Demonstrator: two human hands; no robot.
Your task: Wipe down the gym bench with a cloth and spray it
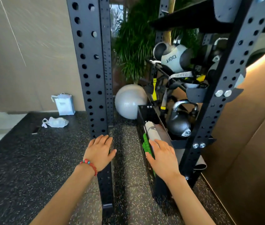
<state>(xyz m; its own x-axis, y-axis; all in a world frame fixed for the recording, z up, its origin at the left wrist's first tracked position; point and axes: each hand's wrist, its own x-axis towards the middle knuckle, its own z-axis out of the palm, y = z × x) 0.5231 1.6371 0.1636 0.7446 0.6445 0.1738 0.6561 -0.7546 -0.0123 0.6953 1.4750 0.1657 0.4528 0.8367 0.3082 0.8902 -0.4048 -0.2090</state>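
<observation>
My left hand [100, 151] hangs in front of a black perforated rack post [89, 75], fingers straight and holding nothing; a red bead bracelet sits on the wrist. My right hand [162, 157] reaches with spread fingers over a black mesh basket [144, 120] at the foot of a storage rack. Rolled grey mats [153, 130] and something green [146, 145] lie in that basket. A crumpled whitish cloth or bag [55, 122] lies on the speckled black floor to the left. No bench and no spray bottle are in view.
A white paper bag [64, 103] stands by the beige wall. A grey exercise ball [129, 101] rests behind the post. The rack on the right holds a kettlebell [179, 124], a medicine ball [174, 58] and straps. A brown panel [250, 135] closes the right side.
</observation>
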